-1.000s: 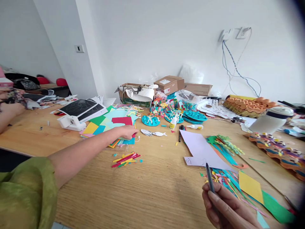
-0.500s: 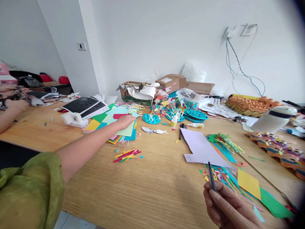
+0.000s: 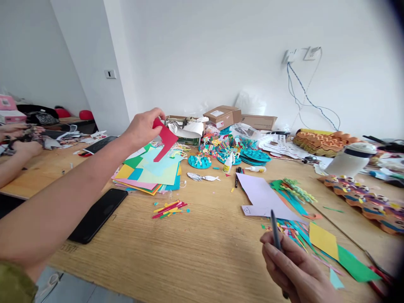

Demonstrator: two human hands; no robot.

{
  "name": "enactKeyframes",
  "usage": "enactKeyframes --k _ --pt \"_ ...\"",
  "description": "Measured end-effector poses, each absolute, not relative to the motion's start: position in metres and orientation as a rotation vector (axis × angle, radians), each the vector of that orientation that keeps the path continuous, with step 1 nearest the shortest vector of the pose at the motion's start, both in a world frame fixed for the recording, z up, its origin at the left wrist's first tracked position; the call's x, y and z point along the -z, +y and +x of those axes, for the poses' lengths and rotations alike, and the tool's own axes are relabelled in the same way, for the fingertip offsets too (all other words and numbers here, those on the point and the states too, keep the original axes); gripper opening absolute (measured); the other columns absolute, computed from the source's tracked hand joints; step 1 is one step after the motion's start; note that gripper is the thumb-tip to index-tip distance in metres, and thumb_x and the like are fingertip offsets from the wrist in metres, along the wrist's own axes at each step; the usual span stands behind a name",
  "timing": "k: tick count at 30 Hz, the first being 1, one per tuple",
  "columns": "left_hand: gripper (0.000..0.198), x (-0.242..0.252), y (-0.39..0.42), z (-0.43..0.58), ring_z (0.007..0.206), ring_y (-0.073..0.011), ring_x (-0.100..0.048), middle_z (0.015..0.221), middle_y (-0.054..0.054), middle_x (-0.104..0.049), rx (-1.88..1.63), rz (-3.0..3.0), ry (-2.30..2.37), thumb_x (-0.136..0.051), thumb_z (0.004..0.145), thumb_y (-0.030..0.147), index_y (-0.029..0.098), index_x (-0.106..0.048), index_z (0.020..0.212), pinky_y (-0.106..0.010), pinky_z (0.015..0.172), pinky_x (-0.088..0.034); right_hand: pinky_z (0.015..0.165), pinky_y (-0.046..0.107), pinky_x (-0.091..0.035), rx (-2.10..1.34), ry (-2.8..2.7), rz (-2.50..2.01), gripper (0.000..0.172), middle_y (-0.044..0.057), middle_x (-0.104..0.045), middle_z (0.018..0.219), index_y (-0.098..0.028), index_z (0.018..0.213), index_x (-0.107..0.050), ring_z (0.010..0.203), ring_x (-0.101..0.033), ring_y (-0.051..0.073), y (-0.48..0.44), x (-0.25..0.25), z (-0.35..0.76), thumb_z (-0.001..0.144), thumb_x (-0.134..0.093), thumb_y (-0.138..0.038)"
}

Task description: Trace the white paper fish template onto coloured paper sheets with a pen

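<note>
My left hand [image 3: 147, 126] pinches a cut piece of red paper [image 3: 168, 139] by its upper corner, held up above the stack of coloured paper [image 3: 158, 174]. In my right hand [image 3: 295, 263] is a dark pen [image 3: 274, 229], its tip pointing up and away from me. Just beyond the pen lies a lilac paper sheet [image 3: 265, 191] with a small drawing near its lower left corner. Paper strips [image 3: 170, 208] lie in a small pile nearer me, and two fish-shaped paper cutouts [image 3: 203, 176] rest beyond them.
A phone [image 3: 99, 214] lies under my left forearm. Glue bottles [image 3: 227, 163], turquoise discs [image 3: 199, 161] and a cardboard box [image 3: 222, 117] stand further back. At right are a white flask [image 3: 350, 159], egg-carton crafts [image 3: 362, 202] and red-handled scissors [image 3: 377, 280]. Another person's hands [image 3: 25, 147] work at far left.
My left hand has lifted the red paper off the stack, up and to the left. The phone has come into view beneath that arm. My right hand still holds the pen.
</note>
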State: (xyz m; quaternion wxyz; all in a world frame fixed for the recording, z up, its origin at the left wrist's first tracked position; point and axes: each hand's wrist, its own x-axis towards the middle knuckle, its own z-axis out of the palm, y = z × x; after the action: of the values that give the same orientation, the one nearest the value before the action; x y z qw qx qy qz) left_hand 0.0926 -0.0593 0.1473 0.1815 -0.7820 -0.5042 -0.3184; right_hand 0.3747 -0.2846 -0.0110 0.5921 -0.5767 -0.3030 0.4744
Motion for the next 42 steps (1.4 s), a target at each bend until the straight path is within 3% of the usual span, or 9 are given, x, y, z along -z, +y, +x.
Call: enactKeyframes --k 2,8,12,16,19,22,24,30,42 --pt "0.029 -0.154 -0.093 0.113 0.073 -0.0144 -0.057 0.086 0.001 -0.061 0.892 -2.303 -1.337 -0.048 0.074 0.013 0.02 -0.054 0.101 -0.027 0.07 -0.043 0.035 0.016 -0.022 -1.114 -0.84 -1.296 0.032 -0.004 -0.044 0.053 -0.019 0.081 -0.058 0.041 -0.031 0.005 -0.28 -0.001 0.368 0.066 -0.069 -0.045" --pt "0.025 -0.126 -0.181 0.179 0.085 -0.014 -0.056 0.092 -0.001 -0.057 0.582 -2.818 -0.69 -0.04 0.082 0.008 0.02 -0.049 0.102 -0.024 0.072 -0.044 0.035 0.019 -0.017 -1.129 -1.004 -1.049 0.046 0.003 -0.064 0.078 -0.024 0.114 -0.047 0.038 -0.035 0.004 -0.264 -0.024 0.349 0.075 -0.059 -0.044" --pt "0.018 -0.087 -0.217 0.211 0.077 -0.0131 -0.057 0.091 -0.003 -0.056 0.269 -3.146 -0.377 -0.042 0.085 0.01 0.019 -0.049 0.099 -0.021 0.061 -0.045 0.036 0.016 -0.014 -1.246 -0.836 -1.092 0.026 -0.007 -0.043 0.045 -0.019 0.081 -0.058 0.036 -0.03 0.004 -0.262 -0.003 0.353 0.067 -0.065 -0.04" --pt "0.022 -0.059 -0.233 0.228 0.086 -0.0163 -0.057 0.103 -0.006 -0.056 0.224 -3.292 -0.182 -0.048 0.085 0.018 0.018 -0.048 0.107 -0.023 0.064 -0.046 0.04 0.018 -0.028 -1.352 -0.75 -1.239 0.026 -0.005 -0.049 0.051 -0.017 0.065 -0.056 0.043 -0.042 0.007 -0.271 0.016 0.373 0.057 -0.071 -0.036" --pt "0.041 -0.054 -0.228 0.227 0.093 -0.0201 -0.056 0.108 -0.008 -0.056 0.256 -3.394 -0.187 -0.055 0.082 0.038 0.016 -0.045 0.115 -0.028 0.073 -0.048 0.05 0.022 -0.037 -1.398 -0.932 -1.345 0.026 -0.003 -0.054 0.058 -0.017 0.068 -0.055 0.054 -0.05 0.012 -0.275 0.017 0.393 0.059 -0.069 -0.036" --pt "0.015 -0.048 -0.202 0.216 0.089 -0.0176 -0.057 0.098 -0.007 -0.06 0.18 -3.382 -0.35 -0.044 0.088 0.022 0.016 -0.055 0.096 -0.028 0.079 -0.045 0.052 0.021 -0.034 -1.319 -1.231 -1.522 0.019 -0.005 -0.052 0.06 -0.017 0.071 -0.055 0.055 -0.046 0.01 -0.274 0.013 0.411 0.067 -0.064 -0.033" --pt "0.016 -0.037 -0.181 0.207 0.087 -0.0192 -0.058 0.095 -0.007 -0.062 0.05 -3.314 -0.58 -0.043 0.086 0.017 0.016 -0.058 0.093 -0.03 0.076 -0.046 0.053 0.021 -0.033 -1.232 -1.411 -1.643 0.015 -0.005 -0.05 0.064 -0.018 0.079 -0.056 0.057 -0.045 0.01 -0.271 0.011 0.418 0.071 -0.06 -0.03" --pt "0.038 0.016 -0.154 0.185 0.124 -0.0229 -0.036 0.13 -0.009 -0.047 -0.082 -3.313 -0.489 -0.047 0.086 0.019 0.016 -0.045 0.124 -0.035 0.102 -0.031 0.065 0.026 -0.039 -1.066 -1.702 -1.764 0.029 0.0 -0.058 0.085 -0.019 0.101 -0.056 0.077 -0.053 0.016 -0.25 0.016 0.411 0.074 -0.055 -0.028" --pt "0.04 0.037 -0.152 0.168 0.126 -0.0247 -0.034 0.135 -0.007 -0.042 -0.119 -3.242 -0.564 -0.046 0.087 0.024 0.023 -0.043 0.127 -0.041 0.103 -0.028 0.054 0.024 -0.031 -0.801 -1.816 -1.996 0.019 0.0 -0.056 0.067 -0.017 0.09 -0.058 0.063 -0.05 0.014 -0.272 0.026 0.404 0.074 -0.051 -0.025"
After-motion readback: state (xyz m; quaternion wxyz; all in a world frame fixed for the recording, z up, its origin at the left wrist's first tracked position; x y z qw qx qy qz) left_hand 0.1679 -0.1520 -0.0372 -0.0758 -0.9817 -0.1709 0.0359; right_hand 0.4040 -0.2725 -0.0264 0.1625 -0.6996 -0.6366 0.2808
